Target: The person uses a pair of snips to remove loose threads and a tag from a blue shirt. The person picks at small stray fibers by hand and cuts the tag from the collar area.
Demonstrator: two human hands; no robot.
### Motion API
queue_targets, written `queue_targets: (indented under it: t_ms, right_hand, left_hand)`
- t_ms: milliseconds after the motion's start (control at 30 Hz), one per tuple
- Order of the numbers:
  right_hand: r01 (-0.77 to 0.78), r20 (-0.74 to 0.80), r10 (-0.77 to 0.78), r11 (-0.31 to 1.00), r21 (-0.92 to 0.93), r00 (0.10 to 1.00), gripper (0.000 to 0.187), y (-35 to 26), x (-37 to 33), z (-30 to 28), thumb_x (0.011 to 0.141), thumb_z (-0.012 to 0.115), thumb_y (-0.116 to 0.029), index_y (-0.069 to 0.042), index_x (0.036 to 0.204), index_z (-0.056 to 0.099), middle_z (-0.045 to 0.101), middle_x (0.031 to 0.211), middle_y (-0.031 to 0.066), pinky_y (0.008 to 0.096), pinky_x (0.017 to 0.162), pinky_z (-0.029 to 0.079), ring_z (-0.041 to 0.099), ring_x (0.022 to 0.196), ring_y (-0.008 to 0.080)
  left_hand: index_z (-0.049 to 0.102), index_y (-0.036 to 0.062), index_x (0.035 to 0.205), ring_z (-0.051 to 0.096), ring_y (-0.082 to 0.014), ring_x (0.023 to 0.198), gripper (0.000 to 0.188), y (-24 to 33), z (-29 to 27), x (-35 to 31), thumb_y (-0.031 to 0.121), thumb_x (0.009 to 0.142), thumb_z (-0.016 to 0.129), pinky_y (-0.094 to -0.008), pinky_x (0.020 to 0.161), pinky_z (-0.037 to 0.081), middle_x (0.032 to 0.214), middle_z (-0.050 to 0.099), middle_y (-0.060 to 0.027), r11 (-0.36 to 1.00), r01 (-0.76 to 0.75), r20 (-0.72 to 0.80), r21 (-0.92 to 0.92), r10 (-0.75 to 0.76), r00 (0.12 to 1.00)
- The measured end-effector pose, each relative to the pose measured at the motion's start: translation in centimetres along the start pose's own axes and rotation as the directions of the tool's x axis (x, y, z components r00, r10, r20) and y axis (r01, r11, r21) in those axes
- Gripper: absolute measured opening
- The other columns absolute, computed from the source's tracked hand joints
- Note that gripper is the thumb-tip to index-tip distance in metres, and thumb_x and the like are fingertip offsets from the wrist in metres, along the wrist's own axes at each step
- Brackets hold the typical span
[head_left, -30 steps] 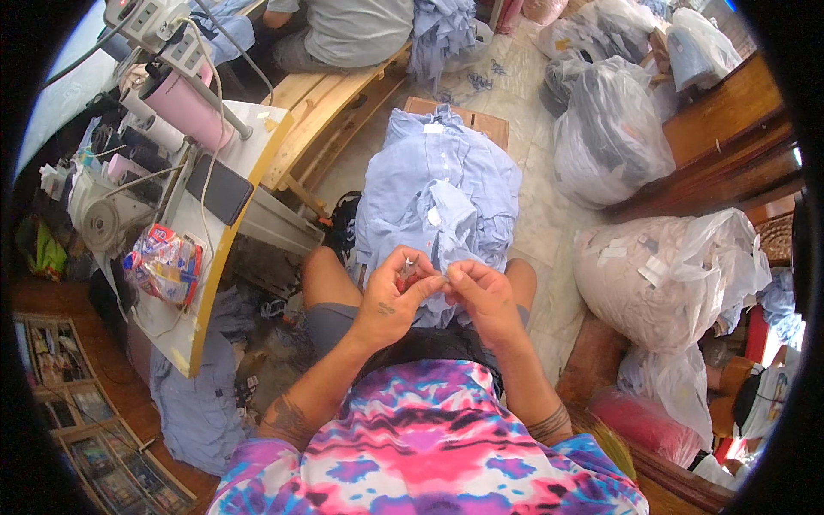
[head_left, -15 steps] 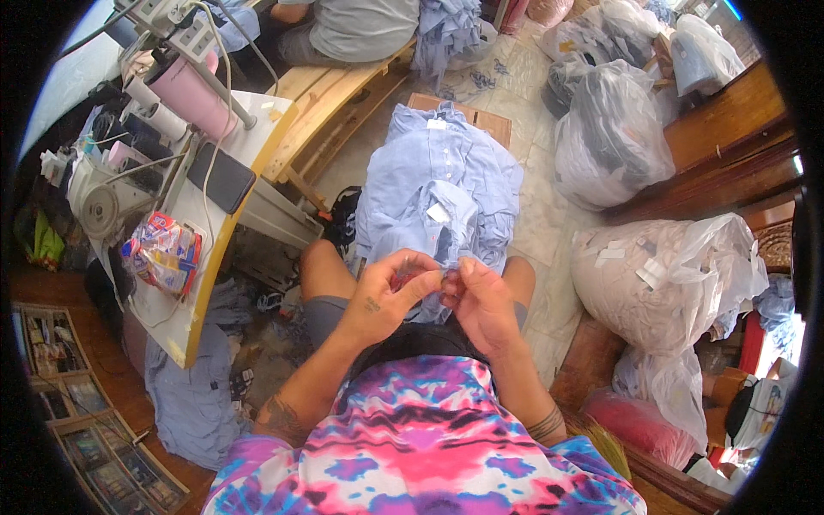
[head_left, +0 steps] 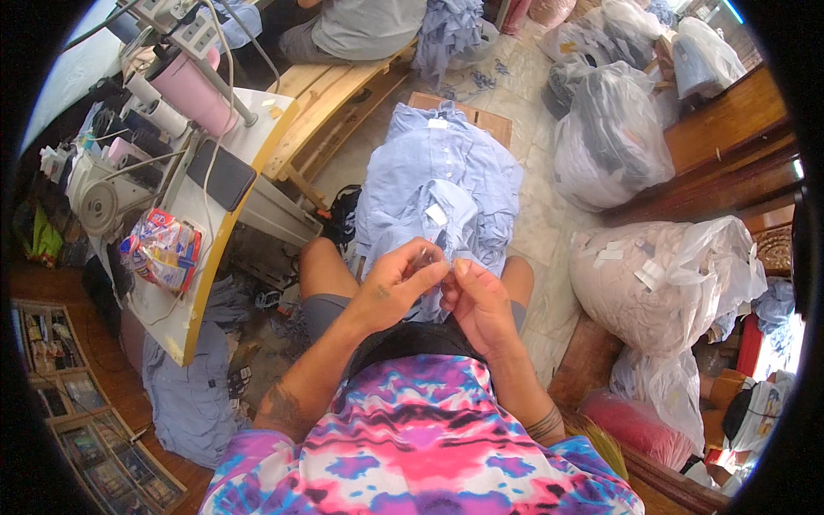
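Over my lap, my left hand (head_left: 405,281) and my right hand (head_left: 479,296) meet with thumbs and fingertips pinched together. Whatever small thing lies between the fingers is too hidden to make out. Light blue cloth shows just below and behind the fingertips, and I cannot tell whether it is gripped. Right beyond the hands spreads a pile of light blue button-up shirts (head_left: 442,163). The nearest one has its collar with a white label (head_left: 436,214) facing up.
A white sewing table (head_left: 219,163) at the left bears a phone (head_left: 221,175), a pink tumbler (head_left: 196,90) and a colourful packet (head_left: 163,249). Stuffed plastic bags (head_left: 644,283) line the right. Another person (head_left: 365,30) sits at the wooden bench (head_left: 322,112). Blue cloth (head_left: 184,399) lies at lower left.
Both hands have shifted slightly, the left one a little to the right and up, with the fingertips still pinched together. The shirt pile looks unmoved.
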State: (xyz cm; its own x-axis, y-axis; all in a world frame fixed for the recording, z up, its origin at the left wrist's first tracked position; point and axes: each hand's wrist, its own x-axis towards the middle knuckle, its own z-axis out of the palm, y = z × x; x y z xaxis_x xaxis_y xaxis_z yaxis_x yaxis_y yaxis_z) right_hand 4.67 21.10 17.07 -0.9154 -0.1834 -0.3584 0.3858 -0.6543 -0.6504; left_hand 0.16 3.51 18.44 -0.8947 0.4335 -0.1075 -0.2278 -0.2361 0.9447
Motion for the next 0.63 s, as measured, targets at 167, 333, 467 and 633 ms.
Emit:
queue_targets:
  t_ms: [167,333,467,633]
  right_hand:
    - [-0.033,-0.019,0.035,0.994,0.103,0.999,0.021,0.3,-0.1,0.4,0.107,0.060,-0.029,-0.008,0.107,0.063,0.063,0.093,-0.0012,0.0292,0.073,0.049,0.058,0.078,0.0091]
    - [-0.042,-0.074,0.045,0.999,0.032,0.996,0.021,-0.1,-0.9,2.1,0.105,0.064,-0.028,-0.008,0.105,0.060,0.062,0.091,-0.0008,0.0283,0.075,0.052,0.059,0.077,0.0096]
    - [0.094,-0.063,-0.146,0.857,-0.507,0.987,0.029,0.3,-1.3,1.8,0.099,0.073,-0.032,-0.006,0.106,0.060,0.063,0.086,-0.0002,0.0257,0.069,0.051,0.059,0.076,0.0091]
    - [-0.006,-0.113,-0.137,0.609,-0.793,0.984,0.037,-0.4,-1.6,2.0,0.097,0.076,-0.032,-0.003,0.115,0.062,0.070,0.091,0.0047,0.0233,0.071,0.052,0.063,0.081,0.0101]
  left_hand:
    - [0.066,0.0034,0.105,0.047,-0.0033,0.060,0.013,0.0,-0.5,-0.2,0.016,0.103,0.065,-0.0199,0.050,0.035,0.080,0.060,0.0037,0.997,0.078,0.003,-0.021,-0.078,0.997]
    - [0.067,0.0041,0.096,0.044,0.0002,0.052,0.013,0.2,0.8,-0.5,0.016,0.100,0.070,-0.0200,0.043,0.029,0.070,0.057,0.0051,0.992,0.023,-0.097,-0.125,-0.035,0.995]
    - [0.069,0.0039,0.094,0.046,-0.0004,0.054,0.013,-1.1,0.5,-1.0,0.015,0.100,0.070,-0.0194,0.046,0.032,0.071,0.057,0.0054,0.999,-0.043,-0.123,0.033,0.047,0.991]
    - [0.074,0.0057,0.103,0.053,-0.0034,0.068,0.013,-2.9,-0.4,-1.7,0.018,0.100,0.071,-0.0188,0.057,0.042,0.089,0.065,-0.0004,0.890,-0.243,-0.106,0.385,0.304,0.947]
